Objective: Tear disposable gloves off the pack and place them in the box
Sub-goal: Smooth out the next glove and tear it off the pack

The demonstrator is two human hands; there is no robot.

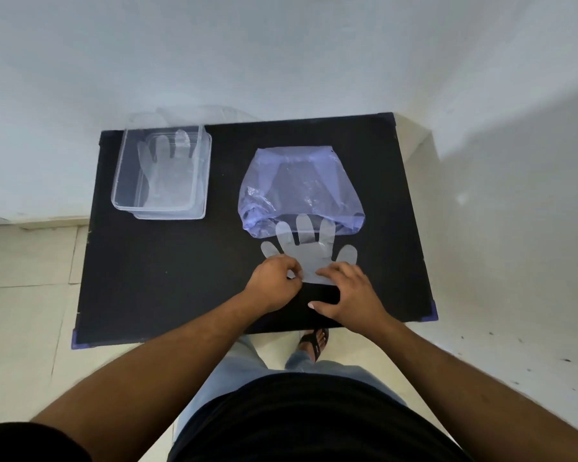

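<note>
Both forearms reach from the near edge over a black worktop (167, 261). Left hand (273, 284) has its fingers (294, 266) curled, pinching the near left edge of a clear glove (309, 251) lying flat. Right hand (349, 295) rests beside it, fingers pressed together on the glove's cuff, thumb spread toward the near side. Glove fingertips touch a bluish plastic pack (301, 185) just beyond. Far left, well apart, stands a clear box (201, 181) holding another glove (166, 168).
</note>
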